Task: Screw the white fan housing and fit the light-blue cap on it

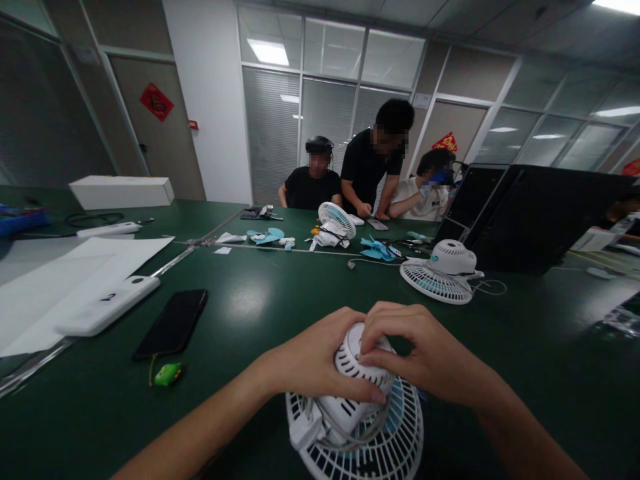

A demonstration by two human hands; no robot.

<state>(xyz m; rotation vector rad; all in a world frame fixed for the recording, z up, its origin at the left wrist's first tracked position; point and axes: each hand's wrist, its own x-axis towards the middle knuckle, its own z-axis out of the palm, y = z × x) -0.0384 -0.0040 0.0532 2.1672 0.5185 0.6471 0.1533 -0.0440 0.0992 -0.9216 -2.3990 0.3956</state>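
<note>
A white electric fan (pixel 346 365) rests in front of me, its round grille facing down on the green table and its vented motor housing upward. Pale blue blades show through the grille bars, and a white cable lies looped around the base of the housing. My left hand (pixel 317 357) is wrapped around the side of the housing, thumb at the near side. On top of the housing, my right hand (pixel 420 337) pinches with thumb and fingertips at the middle of the cap. Whatever sits between those fingertips is too small or hidden to make out.
A black phone (pixel 173 323) with a green charm (pixel 168 375), a white handheld device (pixel 107 305) and paper sheets lie left. Ahead are another fan (pixel 453 259), a third fan (pixel 333 227), blue blades (pixel 381 249) and a large black monitor (pixel 540 213). Three people are across the table.
</note>
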